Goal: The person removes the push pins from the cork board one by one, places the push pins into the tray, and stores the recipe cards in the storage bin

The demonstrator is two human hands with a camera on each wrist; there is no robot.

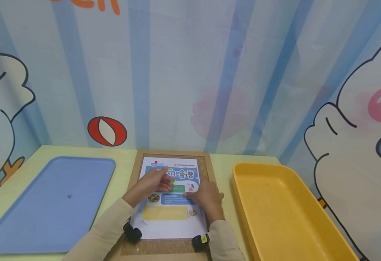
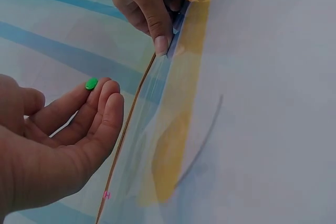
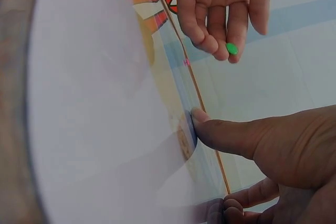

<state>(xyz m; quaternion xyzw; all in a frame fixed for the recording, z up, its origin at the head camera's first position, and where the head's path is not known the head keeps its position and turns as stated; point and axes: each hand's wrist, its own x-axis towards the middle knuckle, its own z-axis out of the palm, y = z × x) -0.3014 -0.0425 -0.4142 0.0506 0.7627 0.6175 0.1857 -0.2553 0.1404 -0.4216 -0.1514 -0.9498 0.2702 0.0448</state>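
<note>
A printed poster sheet (image 1: pixel 167 230) with blue, green and yellow panels lies on a wood-framed cork board (image 1: pixel 164 249). Near its upper left corner is a pink pushpin (image 1: pixel 156 162). Above the sheet, my left hand (image 1: pixel 154 181) holds a green thumbtack (image 2: pixel 92 84) at its index and middle fingertips, the thumb apart from it. My right hand (image 1: pixel 207 198) lies over the sheet's right side. Its thumb (image 3: pixel 223 136) is stretched out onto the paper, and the other fingers sit by the board's right side.
On the left of the pale yellow table (image 1: pixel 125 159) is a flat blue tray (image 1: pixel 69 210). A deeper yellow tray (image 1: pixel 282 214) stands to the right. Behind the table hangs a striped cartoon curtain (image 1: pixel 177 79).
</note>
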